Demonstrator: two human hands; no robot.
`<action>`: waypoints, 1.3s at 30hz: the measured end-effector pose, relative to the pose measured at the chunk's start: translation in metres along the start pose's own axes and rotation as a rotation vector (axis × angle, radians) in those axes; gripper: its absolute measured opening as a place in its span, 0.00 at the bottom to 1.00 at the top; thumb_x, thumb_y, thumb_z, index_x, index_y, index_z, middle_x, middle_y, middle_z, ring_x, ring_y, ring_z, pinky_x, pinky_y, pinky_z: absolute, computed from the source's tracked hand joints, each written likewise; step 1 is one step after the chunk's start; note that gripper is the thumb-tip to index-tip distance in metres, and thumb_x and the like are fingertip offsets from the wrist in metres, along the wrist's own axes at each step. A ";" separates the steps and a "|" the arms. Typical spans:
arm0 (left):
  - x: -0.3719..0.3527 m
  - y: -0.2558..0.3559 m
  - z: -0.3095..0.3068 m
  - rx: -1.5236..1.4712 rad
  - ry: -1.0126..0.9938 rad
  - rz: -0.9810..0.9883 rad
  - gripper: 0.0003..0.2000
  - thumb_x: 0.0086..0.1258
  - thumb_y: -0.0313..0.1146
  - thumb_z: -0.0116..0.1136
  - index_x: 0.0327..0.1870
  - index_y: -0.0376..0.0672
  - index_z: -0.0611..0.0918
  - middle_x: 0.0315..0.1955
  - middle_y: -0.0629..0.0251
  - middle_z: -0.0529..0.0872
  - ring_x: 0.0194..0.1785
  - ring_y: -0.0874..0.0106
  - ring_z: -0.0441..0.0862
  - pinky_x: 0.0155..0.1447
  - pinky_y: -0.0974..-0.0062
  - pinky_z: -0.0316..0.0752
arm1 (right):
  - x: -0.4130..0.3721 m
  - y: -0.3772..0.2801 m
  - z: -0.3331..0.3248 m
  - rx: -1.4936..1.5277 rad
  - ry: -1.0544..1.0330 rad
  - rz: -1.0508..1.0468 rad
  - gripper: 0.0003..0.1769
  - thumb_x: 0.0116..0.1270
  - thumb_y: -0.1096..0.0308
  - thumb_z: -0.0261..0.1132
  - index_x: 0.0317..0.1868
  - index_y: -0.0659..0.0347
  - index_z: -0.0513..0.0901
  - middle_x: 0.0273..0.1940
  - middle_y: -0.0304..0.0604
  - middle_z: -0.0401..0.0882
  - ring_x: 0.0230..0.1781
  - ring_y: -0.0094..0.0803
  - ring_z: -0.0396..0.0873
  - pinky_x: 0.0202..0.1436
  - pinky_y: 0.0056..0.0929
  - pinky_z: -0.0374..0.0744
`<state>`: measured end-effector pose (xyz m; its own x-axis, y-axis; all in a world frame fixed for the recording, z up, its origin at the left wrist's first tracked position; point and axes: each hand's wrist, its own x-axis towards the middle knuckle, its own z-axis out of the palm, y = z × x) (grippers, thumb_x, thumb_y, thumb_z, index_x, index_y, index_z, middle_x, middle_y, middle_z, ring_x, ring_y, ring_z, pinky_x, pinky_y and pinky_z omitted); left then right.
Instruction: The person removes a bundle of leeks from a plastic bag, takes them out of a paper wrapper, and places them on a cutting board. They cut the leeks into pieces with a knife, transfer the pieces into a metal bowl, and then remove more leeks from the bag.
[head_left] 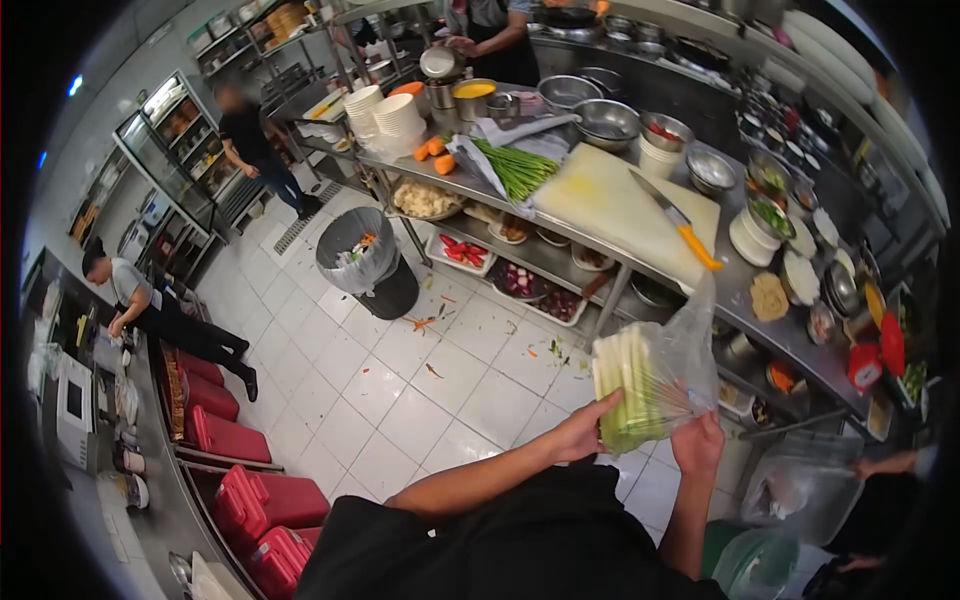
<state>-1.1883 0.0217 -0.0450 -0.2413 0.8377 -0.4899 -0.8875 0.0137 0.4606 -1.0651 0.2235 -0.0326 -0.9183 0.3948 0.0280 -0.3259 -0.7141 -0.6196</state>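
Observation:
In front of my body I hold a bunch of pale green stalks that looks like celery, partly inside a clear plastic bag. My left hand is wrapped round the near left side of the bunch. On the right, my right hand is closed on the gathered plastic of the bag, its fingers partly hidden. The bag's loose end rises toward the counter edge. Beyond it lies a white cutting board with an orange-handled knife across its right part.
Green asparagus-like spears lie left of the board, near carrots. Metal bowls stand behind. A lined bin is on the floor among vegetable scraps. Co-workers stand at left, at the back and at lower right. Red containers line the left counter.

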 end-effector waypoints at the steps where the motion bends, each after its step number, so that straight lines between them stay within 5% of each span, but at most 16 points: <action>1: 0.005 0.008 -0.013 -0.108 -0.107 0.008 0.41 0.74 0.61 0.56 0.79 0.46 0.59 0.72 0.56 0.70 0.73 0.57 0.69 0.73 0.52 0.67 | 0.015 0.006 0.008 0.014 -0.020 0.027 0.35 0.70 0.66 0.62 0.75 0.64 0.64 0.74 0.57 0.65 0.77 0.54 0.62 0.82 0.53 0.54; 2: 0.010 0.016 -0.023 -0.213 -0.213 0.017 0.39 0.75 0.60 0.55 0.79 0.46 0.60 0.72 0.57 0.70 0.74 0.58 0.69 0.74 0.52 0.66 | 0.030 0.012 0.014 0.030 -0.077 0.046 0.34 0.70 0.67 0.62 0.75 0.63 0.65 0.74 0.55 0.66 0.76 0.52 0.62 0.82 0.52 0.55; 6: 0.021 0.061 -0.045 -0.267 -0.069 0.224 0.32 0.78 0.52 0.55 0.75 0.43 0.66 0.67 0.58 0.78 0.68 0.61 0.77 0.71 0.55 0.71 | 0.089 0.036 0.036 0.051 -0.212 0.113 0.32 0.71 0.68 0.60 0.74 0.63 0.67 0.73 0.49 0.69 0.75 0.46 0.65 0.81 0.50 0.58; 16: 0.046 0.255 -0.073 -0.026 0.183 0.411 0.30 0.76 0.47 0.61 0.71 0.39 0.69 0.61 0.56 0.82 0.61 0.62 0.83 0.65 0.57 0.78 | 0.283 0.054 0.089 0.080 -0.377 0.243 0.27 0.74 0.70 0.58 0.71 0.64 0.70 0.70 0.47 0.73 0.73 0.42 0.69 0.78 0.49 0.63; 21: 0.047 0.354 -0.084 0.238 0.271 0.482 0.29 0.74 0.34 0.62 0.72 0.36 0.67 0.59 0.55 0.82 0.58 0.64 0.85 0.60 0.64 0.83 | 0.348 0.055 0.129 -0.110 -0.410 0.306 0.21 0.76 0.73 0.55 0.68 0.64 0.74 0.65 0.46 0.77 0.68 0.39 0.73 0.74 0.46 0.67; 28: 0.080 0.464 -0.125 0.355 0.214 0.377 0.24 0.70 0.30 0.62 0.66 0.33 0.74 0.57 0.55 0.84 0.55 0.68 0.86 0.59 0.67 0.83 | 0.411 0.090 0.168 -0.113 -0.249 0.233 0.13 0.77 0.75 0.55 0.58 0.66 0.77 0.58 0.44 0.80 0.61 0.33 0.76 0.70 0.40 0.70; 31: 0.100 0.514 -0.149 0.445 0.154 0.307 0.27 0.65 0.30 0.68 0.65 0.34 0.74 0.52 0.54 0.86 0.49 0.64 0.89 0.52 0.64 0.87 | 0.435 0.117 0.166 -0.137 -0.178 0.165 0.17 0.76 0.76 0.55 0.63 0.62 0.76 0.62 0.45 0.79 0.65 0.37 0.75 0.72 0.46 0.68; 34: 0.120 0.570 -0.164 0.578 0.131 0.185 0.26 0.64 0.29 0.69 0.64 0.35 0.76 0.51 0.55 0.87 0.47 0.65 0.89 0.50 0.65 0.87 | 0.453 0.138 0.203 -0.188 -0.063 0.107 0.11 0.77 0.74 0.57 0.55 0.66 0.77 0.53 0.42 0.81 0.56 0.28 0.76 0.66 0.32 0.70; 39: 0.155 0.658 -0.176 0.931 -0.034 0.020 0.25 0.64 0.31 0.68 0.63 0.36 0.79 0.53 0.58 0.87 0.50 0.67 0.87 0.54 0.66 0.84 | 0.488 0.193 0.217 -0.085 0.070 0.017 0.12 0.76 0.74 0.60 0.56 0.67 0.78 0.54 0.43 0.81 0.58 0.27 0.76 0.65 0.29 0.71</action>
<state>-1.8784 0.0646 0.0520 -0.2284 0.8579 -0.4603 -0.2076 0.4190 0.8839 -1.6245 0.1530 0.0317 -0.9048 0.4244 -0.0357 -0.2875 -0.6705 -0.6840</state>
